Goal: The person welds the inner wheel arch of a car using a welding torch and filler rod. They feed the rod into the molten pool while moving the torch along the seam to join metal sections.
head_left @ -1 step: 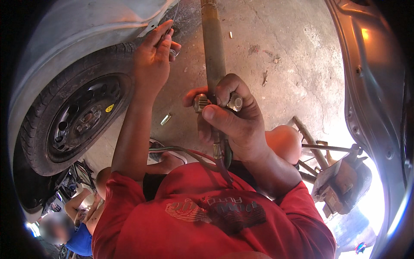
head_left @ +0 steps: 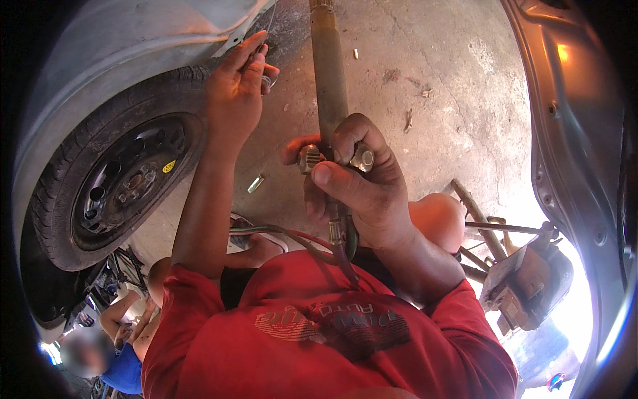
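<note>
My right hand [head_left: 372, 189] is wrapped round the valve end of a gas torch [head_left: 330, 80], whose tan tubular handle points away from me. Two brass-coloured valve knobs, a left knob [head_left: 310, 159] and a right knob [head_left: 362, 158], stick out between my fingers. A dark red hose [head_left: 341, 256] and a green hose [head_left: 266, 229] run from its near end toward my lap. The torch's tip lies beyond the upper edge. Farther left, my left hand [head_left: 236, 96] pinches a thin metal wire [head_left: 268, 82] with a bent loop, beside the lower edge of a grey car fender [head_left: 153, 46].
Under the fender stands a black wheel [head_left: 133, 189]. A bare metal car panel [head_left: 578, 133] rises at the right. Small pale pieces, one far [head_left: 355, 53] and one nearer [head_left: 255, 183], lie on the concrete floor. Metal stands [head_left: 482, 229] are at right; another person [head_left: 125, 372] sits lower left.
</note>
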### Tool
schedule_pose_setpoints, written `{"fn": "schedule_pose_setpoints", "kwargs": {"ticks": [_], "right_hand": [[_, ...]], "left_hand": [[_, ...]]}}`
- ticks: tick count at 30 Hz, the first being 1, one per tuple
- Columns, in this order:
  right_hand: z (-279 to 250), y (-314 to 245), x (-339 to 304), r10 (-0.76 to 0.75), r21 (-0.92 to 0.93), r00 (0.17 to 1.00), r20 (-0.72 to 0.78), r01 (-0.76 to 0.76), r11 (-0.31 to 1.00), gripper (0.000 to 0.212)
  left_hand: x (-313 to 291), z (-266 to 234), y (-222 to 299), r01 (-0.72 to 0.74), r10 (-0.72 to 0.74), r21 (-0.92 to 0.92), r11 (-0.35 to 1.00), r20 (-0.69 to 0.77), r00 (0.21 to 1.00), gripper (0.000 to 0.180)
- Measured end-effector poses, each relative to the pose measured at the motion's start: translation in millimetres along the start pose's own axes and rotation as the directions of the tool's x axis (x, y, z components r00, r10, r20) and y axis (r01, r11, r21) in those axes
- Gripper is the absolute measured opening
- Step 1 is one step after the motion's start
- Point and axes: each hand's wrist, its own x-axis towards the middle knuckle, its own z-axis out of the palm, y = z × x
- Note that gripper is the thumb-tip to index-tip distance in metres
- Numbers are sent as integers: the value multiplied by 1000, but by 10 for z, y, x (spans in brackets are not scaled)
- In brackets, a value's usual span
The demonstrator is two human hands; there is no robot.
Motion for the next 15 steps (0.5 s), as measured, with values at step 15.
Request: {"fn": "schedule_pose_setpoints", "kwargs": {"ticks": [15], "right_hand": [[1, 13, 29, -15, 2, 1000, 0, 15, 1000, 23]], "left_hand": [[30, -16, 25, -12, 12, 40, 999, 4, 1000, 36]]}}
